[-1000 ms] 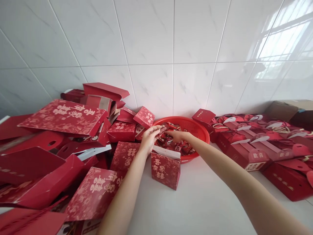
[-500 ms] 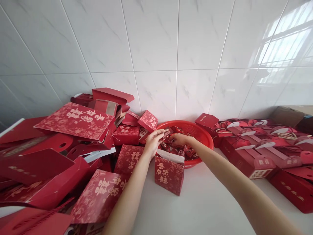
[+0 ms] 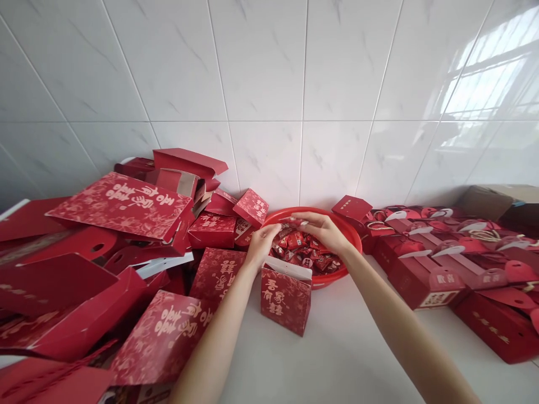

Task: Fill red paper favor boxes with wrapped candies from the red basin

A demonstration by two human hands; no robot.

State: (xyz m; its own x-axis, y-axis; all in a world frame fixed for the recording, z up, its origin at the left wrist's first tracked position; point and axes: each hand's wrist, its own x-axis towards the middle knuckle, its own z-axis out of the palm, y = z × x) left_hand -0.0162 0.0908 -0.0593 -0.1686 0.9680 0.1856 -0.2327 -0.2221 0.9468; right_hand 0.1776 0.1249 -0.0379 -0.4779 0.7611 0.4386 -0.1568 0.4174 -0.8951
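Observation:
Over the left side of a red plastic basket (image 3: 357,238) my left hand (image 3: 261,246) is closed, its fingers curled around wrapped candies that are mostly hidden. My right hand (image 3: 324,230) hovers above the basket, fingertips brought close to the left hand. Its thumb and fingers are pinched together, and what lies between them is hard to make out. Below both hands, red-wrapped candies (image 3: 311,255) fill the basket. In front of the basket, a red patterned gift box (image 3: 284,300) stands upright on the white table, its pale top flap raised.
Red boxes, some flattened, are heaped at left, including a large patterned one (image 3: 122,205). Closed handled gift boxes (image 3: 425,275) stand in rows at right. A brown carton (image 3: 484,201) sits behind them. One red box (image 3: 351,207) leans near the tiled wall (image 3: 265,151).
My right hand has risen out of the candies and moved beside my left hand. My left hand has shifted slightly, and the view has turned a little to the right.

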